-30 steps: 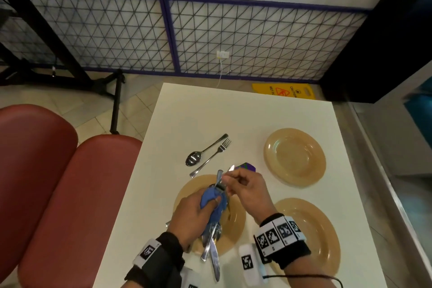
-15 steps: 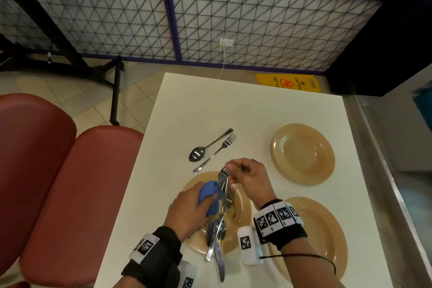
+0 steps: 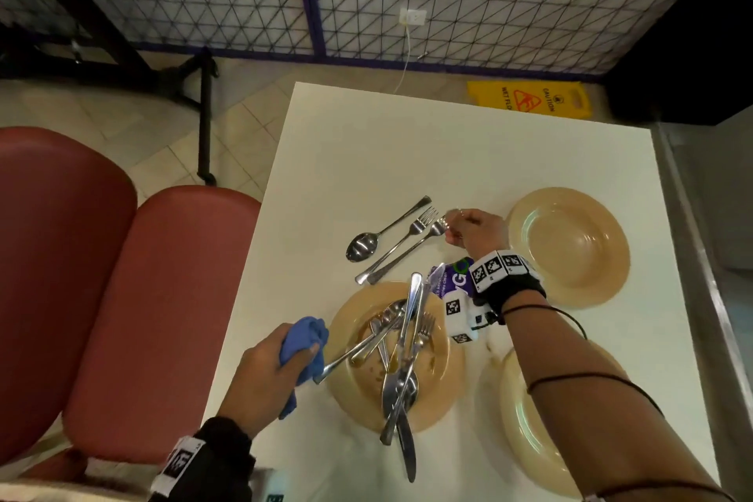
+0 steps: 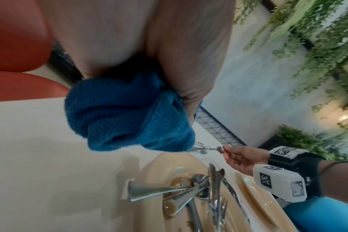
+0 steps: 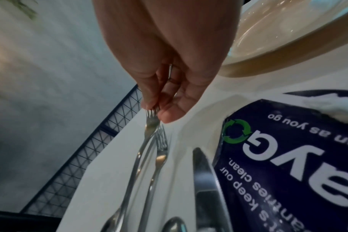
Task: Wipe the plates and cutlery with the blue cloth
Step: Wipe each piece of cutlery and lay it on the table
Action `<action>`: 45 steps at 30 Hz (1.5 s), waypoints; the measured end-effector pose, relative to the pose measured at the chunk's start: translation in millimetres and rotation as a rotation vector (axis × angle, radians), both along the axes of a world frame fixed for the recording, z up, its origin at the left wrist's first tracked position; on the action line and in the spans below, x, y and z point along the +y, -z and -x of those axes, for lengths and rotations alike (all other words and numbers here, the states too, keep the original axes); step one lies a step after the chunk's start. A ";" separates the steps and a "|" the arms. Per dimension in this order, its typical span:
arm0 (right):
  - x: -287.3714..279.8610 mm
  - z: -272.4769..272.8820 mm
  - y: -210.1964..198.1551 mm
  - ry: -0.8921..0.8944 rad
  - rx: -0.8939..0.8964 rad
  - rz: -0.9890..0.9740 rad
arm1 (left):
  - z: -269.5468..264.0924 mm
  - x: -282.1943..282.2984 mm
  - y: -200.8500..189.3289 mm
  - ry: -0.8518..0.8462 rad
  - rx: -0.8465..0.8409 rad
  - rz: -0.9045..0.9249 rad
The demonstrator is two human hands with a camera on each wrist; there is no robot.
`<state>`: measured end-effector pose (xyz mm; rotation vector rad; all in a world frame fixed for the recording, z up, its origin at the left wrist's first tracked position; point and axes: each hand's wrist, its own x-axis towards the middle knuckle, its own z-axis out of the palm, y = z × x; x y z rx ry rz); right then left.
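My left hand [image 3: 299,357] grips the bunched blue cloth [image 3: 304,338] at the table's left edge, just left of the dirty tan plate [image 3: 442,375]. Several forks, spoons and knives [image 3: 401,350] are piled on that plate. My right hand [image 3: 450,227] pinches the tines of a fork [image 3: 407,253] with thumb and fingers [image 5: 149,103]. This fork stretches alongside a second fork [image 3: 401,242] and a spoon [image 3: 362,247] on the table. The left wrist view shows the cloth [image 4: 129,114] close up, with the right hand [image 4: 224,148] beyond it.
Two clean tan plates sit on the right, one far [image 3: 568,245] and one near [image 3: 525,424]. A purple printed packet [image 3: 452,281] lies under my right wrist, beside a knife [image 5: 205,180]. Red seats [image 3: 122,298] stand left of the table. A yellow wet-floor sign [image 3: 529,99] lies beyond it.
My right hand carried the fork from over the dirty plate away to beside the spoon and other fork. My left hand drew the cloth off to the plate's left.
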<state>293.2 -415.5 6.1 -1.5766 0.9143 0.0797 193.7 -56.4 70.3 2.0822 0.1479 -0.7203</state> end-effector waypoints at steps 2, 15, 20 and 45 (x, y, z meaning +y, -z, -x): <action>-1.9 -8.4 14.1 -0.018 0.044 0.013 | -0.4 2.3 2.0 -0.014 0.021 0.008; 18.9 6.4 -12.1 -0.487 0.160 0.607 | 5.1 -11.8 2.4 -0.029 0.066 0.055; 63.7 64.5 -27.4 -1.047 -0.023 0.700 | 11.7 -12.4 0.7 -0.058 0.083 0.109; 90.6 100.5 -46.9 -1.637 -0.091 1.251 | 81.8 1.6 -23.4 -0.124 -0.073 0.109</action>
